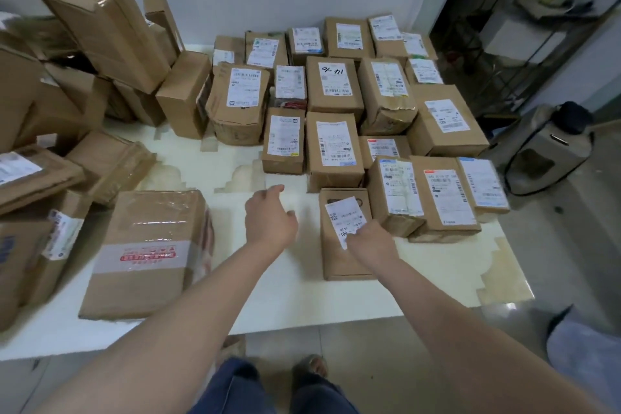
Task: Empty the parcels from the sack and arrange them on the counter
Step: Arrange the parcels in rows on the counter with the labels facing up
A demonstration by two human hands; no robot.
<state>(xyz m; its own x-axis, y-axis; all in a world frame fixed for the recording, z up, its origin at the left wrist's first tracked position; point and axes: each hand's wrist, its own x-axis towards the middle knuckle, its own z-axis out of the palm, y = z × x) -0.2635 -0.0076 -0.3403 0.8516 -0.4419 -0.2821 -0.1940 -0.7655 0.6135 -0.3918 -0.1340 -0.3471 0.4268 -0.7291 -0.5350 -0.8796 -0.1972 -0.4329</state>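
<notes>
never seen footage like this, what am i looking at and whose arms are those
There is no machine here: one camera worn on a person's head looks down, so the two bare arms are the wearer's own. The left hand hovers over the white counter, fingers loosely curled, holding nothing. The right hand rests on a small brown parcel with a white label; whether it grips it is unclear. Many labelled cardboard parcels lie in rows on the right, with a looser pile on the left.
</notes>
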